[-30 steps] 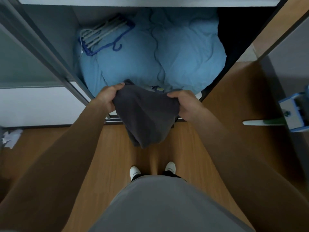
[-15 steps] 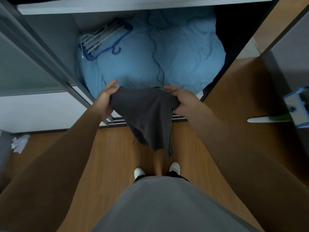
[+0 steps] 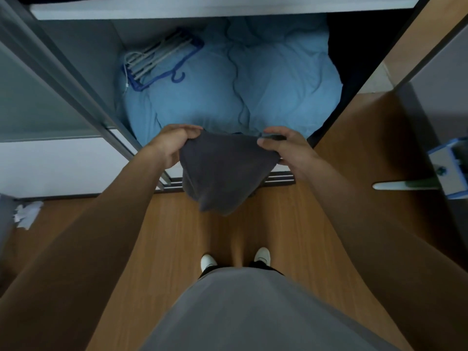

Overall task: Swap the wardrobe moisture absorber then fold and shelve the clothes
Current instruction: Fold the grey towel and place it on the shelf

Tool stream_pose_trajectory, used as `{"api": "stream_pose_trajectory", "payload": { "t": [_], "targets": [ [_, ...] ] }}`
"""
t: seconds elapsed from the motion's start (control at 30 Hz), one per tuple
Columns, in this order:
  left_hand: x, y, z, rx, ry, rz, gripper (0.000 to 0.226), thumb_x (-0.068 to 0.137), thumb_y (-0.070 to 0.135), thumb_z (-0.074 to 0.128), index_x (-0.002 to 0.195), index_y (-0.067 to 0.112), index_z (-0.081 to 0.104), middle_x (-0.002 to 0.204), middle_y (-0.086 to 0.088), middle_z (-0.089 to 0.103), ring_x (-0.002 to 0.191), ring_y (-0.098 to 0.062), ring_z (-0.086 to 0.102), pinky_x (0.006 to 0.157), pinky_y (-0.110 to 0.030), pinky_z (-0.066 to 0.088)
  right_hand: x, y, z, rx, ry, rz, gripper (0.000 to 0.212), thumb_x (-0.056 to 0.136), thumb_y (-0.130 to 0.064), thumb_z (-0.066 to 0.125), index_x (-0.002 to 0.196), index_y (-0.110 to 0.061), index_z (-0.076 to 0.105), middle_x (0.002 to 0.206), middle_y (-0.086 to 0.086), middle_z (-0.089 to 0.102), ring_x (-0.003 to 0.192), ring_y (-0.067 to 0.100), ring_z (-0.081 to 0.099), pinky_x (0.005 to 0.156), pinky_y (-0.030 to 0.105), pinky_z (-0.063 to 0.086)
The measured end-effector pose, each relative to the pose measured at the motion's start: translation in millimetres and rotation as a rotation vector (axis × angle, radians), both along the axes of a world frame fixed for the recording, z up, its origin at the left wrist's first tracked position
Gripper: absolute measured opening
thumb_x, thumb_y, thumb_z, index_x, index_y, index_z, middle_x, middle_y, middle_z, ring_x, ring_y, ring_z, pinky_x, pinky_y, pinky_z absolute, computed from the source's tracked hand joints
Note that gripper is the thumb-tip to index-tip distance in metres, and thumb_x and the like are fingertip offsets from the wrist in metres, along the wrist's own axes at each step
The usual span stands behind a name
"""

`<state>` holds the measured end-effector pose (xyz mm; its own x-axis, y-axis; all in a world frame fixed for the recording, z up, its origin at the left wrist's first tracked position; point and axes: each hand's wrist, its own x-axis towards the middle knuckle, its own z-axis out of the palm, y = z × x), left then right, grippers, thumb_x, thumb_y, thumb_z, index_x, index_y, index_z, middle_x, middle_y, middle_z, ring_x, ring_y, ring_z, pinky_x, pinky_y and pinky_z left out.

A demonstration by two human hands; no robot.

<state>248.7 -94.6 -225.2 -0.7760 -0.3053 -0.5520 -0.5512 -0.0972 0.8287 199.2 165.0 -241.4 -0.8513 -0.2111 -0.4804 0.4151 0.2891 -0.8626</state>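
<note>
Cloth (image 3: 222, 173) hangs between our hands; left hand (image 3: 172, 145) and right hand (image 3: 286, 148) each pinch a top corner, apart; duvet (image 3: 240, 84) lies beyond them.

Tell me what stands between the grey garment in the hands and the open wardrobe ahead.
Nothing visible does. The left hand and right hand grip the grey garment just before the opening. Inside, a blue duvet fills the bottom, hangers on its far left.
</note>
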Motion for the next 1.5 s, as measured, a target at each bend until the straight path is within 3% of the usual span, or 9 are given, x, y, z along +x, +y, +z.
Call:
{"api": "stream_pose_trajectory", "payload": {
  "t": [0.2, 0.5, 0.7, 0.87, 0.97, 1.13, 1.2, 1.3, 1.5],
  "targets": [
    [6, -10, 9, -0.018, 0.023, -0.270, 0.064, 0.083, -0.012, 0.067, 0.142, 0.005, 0.048, 0.131, -0.013, 0.060, 0.123, -0.021, 0.057, 0.112, -0.032, 0.040, 5, -8, 1, 0.347, 0.142, 0.372, 0.079, 0.071, -0.017, 0.088, 0.140, -0.013, 0.050, 0.130, 0.003, 0.056, 0.121, 0.019, 0.054, 0.094, 0.026, 0.047],
    [0, -14, 12, -0.912, -0.048, -0.484, 0.047, 0.077, 0.003, 0.073, 0.119, 0.018, 0.062, 0.110, -0.008, 0.064, 0.104, -0.027, 0.061, 0.085, -0.029, 0.046, 1, -19, 14, 0.695, 0.443, 0.336, 0.012, 0.085, -0.012, 0.066, 0.093, -0.012, 0.075, 0.094, 0.009, 0.071, 0.094, 0.026, 0.066, 0.079, 0.034, 0.055],
    [8, -34, 17, -1.114, 0.044, -0.333, 0.020, 0.070, 0.013, 0.075, 0.089, 0.016, 0.070, 0.093, -0.007, 0.066, 0.096, -0.029, 0.062, 0.083, -0.041, 0.054, -8, -18, 24, 0.360, 0.577, 0.165, 0.022, 0.080, -0.018, 0.082, 0.099, -0.008, 0.076, 0.124, -0.004, 0.052, 0.116, 0.006, 0.048, 0.097, 0.016, 0.039],
    [10, -50, 27, -0.523, 0.455, -0.067, 0.022, 0.074, -0.006, 0.065, 0.087, 0.012, 0.069, 0.110, 0.000, 0.062, 0.105, -0.008, 0.058, 0.086, -0.014, 0.046, -6, -16, 46, -0.202, 0.405, 0.010, 0.020, 0.083, -0.006, 0.077, 0.103, -0.009, 0.075, 0.094, 0.000, 0.076, 0.088, 0.009, 0.071, 0.076, 0.019, 0.055],
    [3, -37, 36, -0.085, 0.443, 0.083, 0.020, 0.071, 0.003, 0.050, 0.082, 0.011, 0.065, 0.075, 0.004, 0.070, 0.074, -0.010, 0.067, 0.065, -0.020, 0.051, -12, -19, 59, -0.394, 0.277, -0.147, 0.026, 0.082, -0.008, 0.078, 0.108, -0.004, 0.072, 0.099, 0.008, 0.077, 0.094, 0.022, 0.074, 0.078, 0.028, 0.059],
    [-25, 0, 58, 0.138, 0.467, 0.266, 0.042, 0.082, 0.001, 0.040, 0.050, 0.018, 0.061, 0.048, 0.007, 0.057, 0.046, -0.009, 0.057, 0.046, -0.019, 0.043, -19, -15, 56, -0.584, 0.209, -0.250, 0.030, 0.085, -0.016, 0.077, 0.113, -0.017, 0.066, 0.107, 0.001, 0.077, 0.104, 0.019, 0.072, 0.078, 0.025, 0.058],
    [-34, 13, 64, 0.254, 0.464, 0.299, 0.043, 0.079, 0.002, 0.041, 0.042, 0.019, 0.054, 0.049, 0.004, 0.053, 0.048, -0.012, 0.053, 0.051, -0.023, 0.046, -7, -9, 38, -0.407, 0.161, -0.098, 0.035, 0.086, -0.016, 0.074, 0.120, -0.017, 0.063, 0.109, -0.003, 0.076, 0.110, 0.023, 0.069, 0.081, 0.025, 0.058],
    [-38, 15, 68, 0.307, 0.399, 0.304, 0.031, 0.076, 0.003, 0.043, 0.052, 0.020, 0.053, 0.060, -0.004, 0.051, 0.058, -0.019, 0.052, 0.061, -0.032, 0.049, 7, -10, 15, -0.249, 0.092, -0.002, 0.038, 0.083, -0.008, 0.075, 0.120, -0.010, 0.066, 0.113, 0.004, 0.074, 0.112, 0.027, 0.067, 0.099, 0.040, 0.053],
    [-37, -28, 77, 0.293, 0.324, 0.172, 0.020, 0.092, 0.007, 0.048, 0.092, 0.006, 0.067, 0.079, -0.012, 0.071, 0.068, -0.020, 0.068, 0.061, -0.030, 0.059, 0, -7, 41, -0.694, -0.204, 0.034, 0.028, 0.082, -0.018, 0.063, 0.105, -0.015, 0.079, 0.119, 0.007, 0.073, 0.112, 0.023, 0.068, 0.088, 0.034, 0.057]
  ]
}}
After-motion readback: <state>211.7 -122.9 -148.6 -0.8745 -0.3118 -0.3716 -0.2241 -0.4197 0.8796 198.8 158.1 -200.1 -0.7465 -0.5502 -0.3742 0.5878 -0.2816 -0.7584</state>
